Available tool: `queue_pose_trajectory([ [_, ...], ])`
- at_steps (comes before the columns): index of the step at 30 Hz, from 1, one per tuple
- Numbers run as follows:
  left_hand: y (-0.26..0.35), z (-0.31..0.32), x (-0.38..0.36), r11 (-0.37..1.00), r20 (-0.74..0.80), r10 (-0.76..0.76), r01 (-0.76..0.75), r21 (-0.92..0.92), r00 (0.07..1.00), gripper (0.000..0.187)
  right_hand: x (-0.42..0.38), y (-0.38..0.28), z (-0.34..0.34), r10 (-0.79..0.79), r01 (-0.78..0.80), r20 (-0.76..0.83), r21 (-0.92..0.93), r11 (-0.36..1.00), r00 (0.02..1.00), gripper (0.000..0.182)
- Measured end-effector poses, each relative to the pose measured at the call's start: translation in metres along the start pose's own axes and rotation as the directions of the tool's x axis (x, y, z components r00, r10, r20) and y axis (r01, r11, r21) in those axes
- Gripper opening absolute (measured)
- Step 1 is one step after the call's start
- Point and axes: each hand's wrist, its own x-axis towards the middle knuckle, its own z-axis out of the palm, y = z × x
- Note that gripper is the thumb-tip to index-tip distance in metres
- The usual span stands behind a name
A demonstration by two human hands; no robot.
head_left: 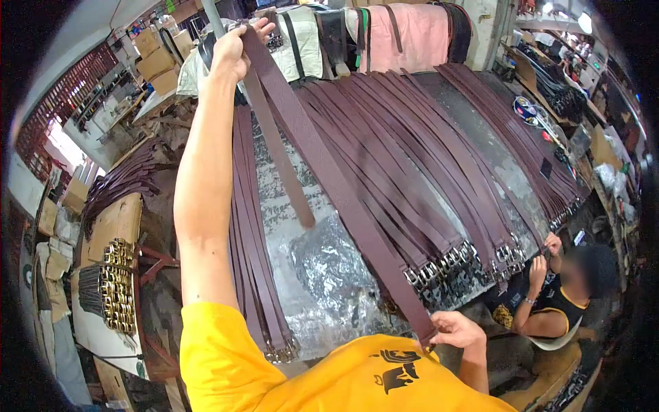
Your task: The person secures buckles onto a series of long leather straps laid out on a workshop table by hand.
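A dark brown leather belt [336, 189] stretches diagonally across the view between my two hands. My left hand [233, 55], raised high on an outstretched arm, grips it, some fingers spread beyond the strap. The belt's loose tail [278, 154] hangs down from there towards the table. Close to my body, my right hand [458, 333] pinches the belt's lower end, where a bit of metal shows. Under the belt, a crumpled clear plastic bag [329, 261] lies on the worn table [274, 185]. Rows of similar brown belts [384, 151] with silver buckles [446, 264] lie beside it.
At the right a co-worker [576, 288] sits with both hands at a strap. More belts [261, 275] lie at the table's left side. A board with brass-coloured buckles [117, 288] stands further left. Pink cloth [405, 38] drapes at the back, near a metal post [213, 17].
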Motion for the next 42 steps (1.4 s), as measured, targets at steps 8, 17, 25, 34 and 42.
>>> queue_pose_trajectory([
  [8,-0.056,-0.002,0.062,0.996,0.079,-0.009,0.016,-0.090,0.997,0.033,0.050,-0.015,-0.013,-0.114,0.114,-0.144,-0.014,0.993,0.983,0.034],
  [17,-0.194,-0.084,-0.078,0.813,-0.189,-0.522,0.552,0.186,0.832,0.091,0.079,0.034,-0.054,-0.005,-0.031,-0.444,-0.073,0.997,0.896,0.041],
  [25,-0.143,-0.100,-0.405,0.753,-0.157,-0.648,0.658,0.012,0.745,0.065,0.083,0.072,-0.063,-0.111,-0.006,-0.663,-0.172,0.985,0.740,0.036],
  [34,-0.106,-0.099,-0.589,0.774,-0.647,-0.467,0.632,0.029,0.602,0.046,0.121,0.050,-0.033,-0.765,-0.365,-0.343,-0.918,0.151,0.545,0.026],
  [42,-0.074,-0.113,-0.662,-0.194,-0.716,0.258,0.761,0.619,0.649,0.038,0.130,0.095,0.021,-0.379,-0.037,-0.261,-0.861,0.507,0.888,0.012],
])
